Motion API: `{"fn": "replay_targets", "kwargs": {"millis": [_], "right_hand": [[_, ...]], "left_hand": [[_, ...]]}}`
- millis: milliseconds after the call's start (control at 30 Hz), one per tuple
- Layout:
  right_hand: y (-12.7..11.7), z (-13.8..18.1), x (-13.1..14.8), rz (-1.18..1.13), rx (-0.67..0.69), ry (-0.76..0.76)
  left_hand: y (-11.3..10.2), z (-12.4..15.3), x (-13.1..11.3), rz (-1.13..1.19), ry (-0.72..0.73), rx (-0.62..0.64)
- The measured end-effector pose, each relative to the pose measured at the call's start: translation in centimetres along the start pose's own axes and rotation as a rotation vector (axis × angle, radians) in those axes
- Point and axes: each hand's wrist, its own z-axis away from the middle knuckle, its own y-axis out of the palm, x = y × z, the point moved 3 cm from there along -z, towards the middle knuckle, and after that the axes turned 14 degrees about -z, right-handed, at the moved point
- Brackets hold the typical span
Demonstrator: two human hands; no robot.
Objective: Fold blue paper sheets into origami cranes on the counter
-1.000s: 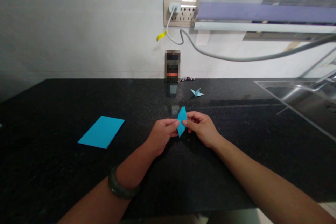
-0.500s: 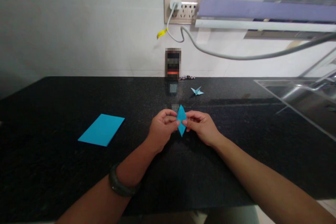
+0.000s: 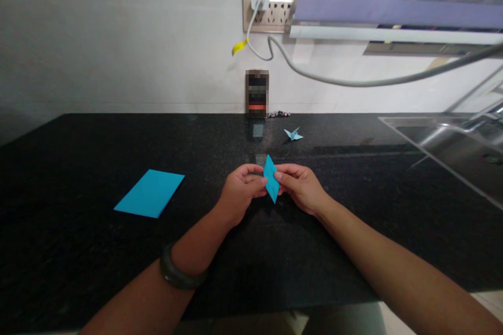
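A diamond-shaped folded blue paper (image 3: 271, 179) hovers over the near-centre black speckled stone countertop (image 3: 353, 209), pinched by the left hand (image 3: 241, 188) and right hand (image 3: 301, 186) at opposite edges. Aligning those edges before creasing seems wise (a flat blue paper sheet (image 3: 149, 200) lies well left).

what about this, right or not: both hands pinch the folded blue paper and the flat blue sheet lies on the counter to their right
Not quite: the head view shows the flat blue sheet on the counter to their left. The left hand and right hand do pinch the folded blue paper.
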Motion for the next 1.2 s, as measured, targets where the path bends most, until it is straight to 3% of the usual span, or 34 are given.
{"fn": "replay_targets", "kwargs": {"millis": [467,700,900,1033,1200], "right_hand": [[0.5,0.1,0.1,0.001,0.038,-0.003],[0.9,0.4,0.4,0.011,0.132,-0.102],[0.8,0.3,0.5,0.014,0.125,-0.125],[0.6,0.2,0.8,0.167,0.096,-0.189],[1.0,0.5,1.5,0.445,0.143,-0.346]], "left_hand": [[-0.1,-0.1,-0.1,0.038,0.066,-0.019],[0.0,0.1,-0.2,0.027,0.062,-0.021],[0.1,0.1,-0.2,0.087,0.022,0.035],[0.0,0.1,-0.1,0.082,-0.097,0.020],[0.0,0.1,0.1,-0.050,-0.089,0.039]]}}
